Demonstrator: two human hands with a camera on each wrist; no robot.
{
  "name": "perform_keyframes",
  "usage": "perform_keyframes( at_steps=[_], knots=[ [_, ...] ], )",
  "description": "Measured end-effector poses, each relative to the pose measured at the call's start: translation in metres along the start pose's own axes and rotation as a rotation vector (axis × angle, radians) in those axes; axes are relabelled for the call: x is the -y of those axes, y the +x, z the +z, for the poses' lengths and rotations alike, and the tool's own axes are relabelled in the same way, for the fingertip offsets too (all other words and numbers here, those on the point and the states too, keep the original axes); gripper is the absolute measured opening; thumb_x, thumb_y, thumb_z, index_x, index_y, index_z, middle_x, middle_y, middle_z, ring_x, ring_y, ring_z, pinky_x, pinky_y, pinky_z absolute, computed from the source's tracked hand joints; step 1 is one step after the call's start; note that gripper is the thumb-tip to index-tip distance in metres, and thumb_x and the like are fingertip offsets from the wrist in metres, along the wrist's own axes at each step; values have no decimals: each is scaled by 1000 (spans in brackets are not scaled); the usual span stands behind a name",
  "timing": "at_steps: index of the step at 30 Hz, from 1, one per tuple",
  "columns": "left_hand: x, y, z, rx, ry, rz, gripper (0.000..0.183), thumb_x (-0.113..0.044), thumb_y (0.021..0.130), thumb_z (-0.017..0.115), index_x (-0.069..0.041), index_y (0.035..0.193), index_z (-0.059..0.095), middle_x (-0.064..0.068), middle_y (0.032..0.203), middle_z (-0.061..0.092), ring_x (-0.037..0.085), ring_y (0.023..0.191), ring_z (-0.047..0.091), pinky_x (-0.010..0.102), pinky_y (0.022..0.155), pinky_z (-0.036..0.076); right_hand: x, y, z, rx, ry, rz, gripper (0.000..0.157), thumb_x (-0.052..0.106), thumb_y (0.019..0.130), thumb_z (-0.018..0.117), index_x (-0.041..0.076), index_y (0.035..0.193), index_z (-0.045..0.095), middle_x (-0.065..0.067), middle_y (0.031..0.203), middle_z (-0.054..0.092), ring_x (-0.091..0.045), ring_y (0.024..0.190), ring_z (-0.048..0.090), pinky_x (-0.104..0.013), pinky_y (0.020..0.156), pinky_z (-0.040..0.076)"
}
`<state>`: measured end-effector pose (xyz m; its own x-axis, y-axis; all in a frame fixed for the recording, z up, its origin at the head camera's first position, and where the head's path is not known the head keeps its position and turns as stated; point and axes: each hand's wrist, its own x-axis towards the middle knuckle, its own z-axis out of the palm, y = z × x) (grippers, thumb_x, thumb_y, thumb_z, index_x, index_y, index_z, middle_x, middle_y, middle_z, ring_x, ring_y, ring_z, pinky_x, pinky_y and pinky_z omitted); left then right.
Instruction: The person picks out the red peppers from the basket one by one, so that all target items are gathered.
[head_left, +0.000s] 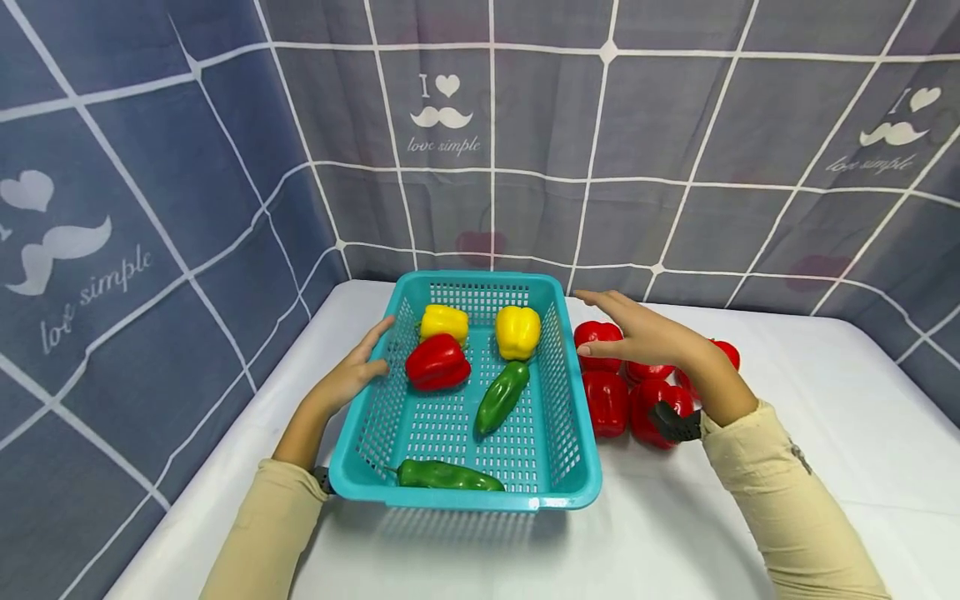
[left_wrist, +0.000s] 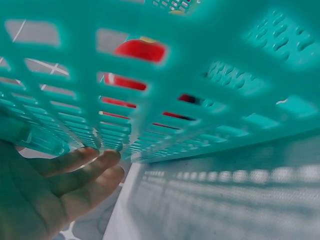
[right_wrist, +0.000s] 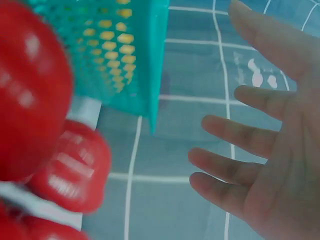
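Observation:
A turquoise plastic basket [head_left: 491, 498] stands on the white table. In it lie a red bell pepper [head_left: 437, 362], a yellow bell pepper [head_left: 444, 323], a second yellow bell pepper [head_left: 517, 333], a green chili pepper [head_left: 502, 398] and another green pepper [head_left: 450, 475] by the front wall. My left hand [head_left: 347, 379] is at the left rim, fingers extended along the outside of the wall in the left wrist view; whether it touches is unclear. My right hand [head_left: 648, 332] hovers beyond the right rim, fingers spread and holding nothing, above several red bell peppers [head_left: 606, 404].
The red bell peppers sit in a group against the basket's right side, partly hidden under my right forearm. Grey checked cloth [head_left: 540, 117] hangs behind the table [head_left: 840, 417], and blue checked cloth [head_left: 135, 208] hangs along its left side.

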<state>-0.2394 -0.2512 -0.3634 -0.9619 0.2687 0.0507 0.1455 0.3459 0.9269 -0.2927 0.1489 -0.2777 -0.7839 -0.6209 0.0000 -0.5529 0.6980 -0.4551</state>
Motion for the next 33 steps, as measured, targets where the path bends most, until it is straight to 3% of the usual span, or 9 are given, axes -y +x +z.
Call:
perform_keyframes(
  at_steps=[10, 14, 18, 26, 33],
  knots=[
    [-1, -1, 0, 4, -6, -3, 79, -4, 78, 37, -13, 148, 2, 18, 152, 1, 43, 123, 28, 44, 81, 48, 47, 39, -2, 54, -34, -139, 80, 38, 81, 64, 12, 145, 24, -13, 144, 31, -31, 130, 31, -52, 101, 32],
    [0, -2, -1, 1, 1, -1, 79, -4, 78, 37, -13, 148, 2, 19, 152, 1, 43, 123, 29, 43, 81, 48, 67, 59, 3, 144, -41, -152, 77, 40, 82, 62, 17, 145, 23, -9, 145, 30, -27, 131, 30, -49, 103, 32],
    [0, -2, -1, 3, -4, 1, 79, -5, 78, 37, -12, 148, 2, 19, 152, 0, 43, 122, 30, 41, 80, 48, 83, 79, 7, 253, -26, -181, 77, 39, 84, 60, 14, 146, 21, -6, 148, 27, -24, 134, 27, -47, 104, 31],
    [-1, -3, -2, -1, 1, 6, 79, -5, 77, 37, -12, 148, 2, 18, 152, 0, 45, 124, 28, 48, 83, 47, 100, 112, 11, 390, -28, -124, 77, 37, 85, 58, 13, 146, 18, -10, 147, 28, -25, 133, 29, -44, 106, 29],
    [-2, -2, 1, 0, 9, 6, 80, -6, 77, 38, -10, 147, 2, 19, 152, -1, 42, 130, 20, 56, 93, 38, 98, 120, 49, 443, -30, -70, 77, 37, 84, 59, 12, 146, 19, -12, 147, 29, -28, 134, 27, -49, 106, 27]
  ],
)
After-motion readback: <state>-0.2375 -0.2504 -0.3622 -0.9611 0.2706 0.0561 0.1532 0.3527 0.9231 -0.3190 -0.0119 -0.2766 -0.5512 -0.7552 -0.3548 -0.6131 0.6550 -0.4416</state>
